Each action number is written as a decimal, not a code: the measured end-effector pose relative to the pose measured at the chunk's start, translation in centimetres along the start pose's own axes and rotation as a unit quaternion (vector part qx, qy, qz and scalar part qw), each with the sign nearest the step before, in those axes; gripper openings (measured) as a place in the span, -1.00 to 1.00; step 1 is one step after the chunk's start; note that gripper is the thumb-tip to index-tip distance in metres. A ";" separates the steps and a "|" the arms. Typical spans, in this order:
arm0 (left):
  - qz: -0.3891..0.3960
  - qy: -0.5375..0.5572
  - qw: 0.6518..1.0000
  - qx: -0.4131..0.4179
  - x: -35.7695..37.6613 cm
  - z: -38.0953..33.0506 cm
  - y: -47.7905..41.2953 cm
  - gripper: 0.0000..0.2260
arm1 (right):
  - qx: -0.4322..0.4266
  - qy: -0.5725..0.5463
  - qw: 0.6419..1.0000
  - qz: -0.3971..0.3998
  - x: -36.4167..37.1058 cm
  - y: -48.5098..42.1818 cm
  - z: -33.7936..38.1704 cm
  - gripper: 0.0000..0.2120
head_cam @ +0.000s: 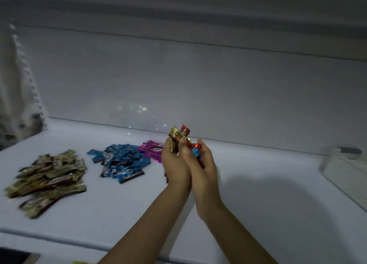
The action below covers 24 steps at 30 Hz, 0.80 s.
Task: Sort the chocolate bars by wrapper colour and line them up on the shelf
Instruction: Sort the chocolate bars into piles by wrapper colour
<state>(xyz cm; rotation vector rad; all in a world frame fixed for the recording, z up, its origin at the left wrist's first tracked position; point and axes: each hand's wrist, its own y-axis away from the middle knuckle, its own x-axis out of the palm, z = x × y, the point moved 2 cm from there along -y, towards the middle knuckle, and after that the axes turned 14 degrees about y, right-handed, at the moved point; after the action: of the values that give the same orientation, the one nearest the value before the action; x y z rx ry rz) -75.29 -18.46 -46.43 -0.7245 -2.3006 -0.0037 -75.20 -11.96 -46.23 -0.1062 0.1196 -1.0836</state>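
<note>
Three heaps of chocolate bars lie on the white shelf (258, 194): gold-wrapped bars (49, 176) at the left, blue-wrapped bars (121, 160) in the middle, pink-wrapped bars (152, 150) just behind my hands. My left hand (174, 164) and my right hand (202, 166) are pressed together above the shelf, cupping a mixed bunch of bars (179, 134). Gold and red wrappers stick out of the top, and a red and a blue wrapper (195, 151) show by my right thumb. Most of the held bunch is hidden between my palms.
A white back wall rises behind the shelf. At the far right stands a pale box-like container (345, 168). White perforated material (17, 80) hangs at the left edge. The shelf's front lip runs along the bottom left.
</note>
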 end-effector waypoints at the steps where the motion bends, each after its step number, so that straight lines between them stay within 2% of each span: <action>1: -0.010 -0.009 1.000 0.022 -1.7 -1.2 -0.7 -0.87 | -0.004 0.026 0.999 0.033 1.8 0.4 -0.1 -0.59; 3: -0.036 -0.048 0.996 0.062 -5.1 -3.1 -1.8 -0.90 | -0.010 0.038 0.996 0.086 5.0 1.2 -0.5 -0.76; 5: -0.055 -0.060 0.995 0.055 -8.1 -4.1 -2.8 -0.90 | -0.014 0.025 0.994 0.106 7.0 1.8 -1.0 -0.77; 7: -0.064 -0.082 0.994 0.037 -10.6 -4.2 -3.5 -0.92 | -0.037 0.030 0.996 0.073 7.7 1.2 -1.3 -0.68; 10: -0.057 -0.108 0.992 0.022 -12.8 -3.7 -3.8 -0.89 | -0.040 0.047 0.998 -0.001 6.6 -1.7 -1.6 -0.67; 12: -0.039 -0.109 0.993 0.002 -13.4 -3.5 -3.8 -0.91 | 0.005 0.085 0.996 0.002 6.1 -3.6 -1.7 -0.66; 14: -0.031 -0.101 0.994 -0.011 -13.7 -3.4 -3.9 -0.90 | 0.076 0.110 0.990 0.038 6.1 -5.1 -1.7 -0.62; 16: -0.034 -0.085 0.996 -0.015 -13.8 -3.7 -4.0 -0.91 | 0.153 0.054 0.981 0.107 6.3 -6.2 -1.7 -0.53; 18: -0.028 -0.074 0.997 -0.013 -13.8 -3.8 -4.0 -0.91 | 0.193 -0.055 0.964 0.173 6.5 -7.2 -1.6 -0.47; 21: -0.006 -0.068 0.998 -0.011 -13.7 -3.7 -3.7 -0.88 | 0.187 -0.117 0.952 0.211 6.4 -8.0 -1.7 -0.54; 23: 0.014 -0.073 0.997 -0.010 -13.6 -3.5 -3.7 -0.86 | 0.142 -0.055 0.973 0.175 5.6 -8.5 -2.3 -0.64; 24: 0.020 -0.081 0.996 -0.012 -13.5 -3.4 -3.7 -0.85 | 0.087 0.017 0.985 0.145 4.9 -8.6 -2.7 -0.68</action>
<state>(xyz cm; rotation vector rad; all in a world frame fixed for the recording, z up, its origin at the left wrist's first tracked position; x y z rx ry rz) -67.05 -29.06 -51.79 -0.8097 -2.4430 0.0485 -80.83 -20.38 -47.89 0.0858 0.0686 -0.8002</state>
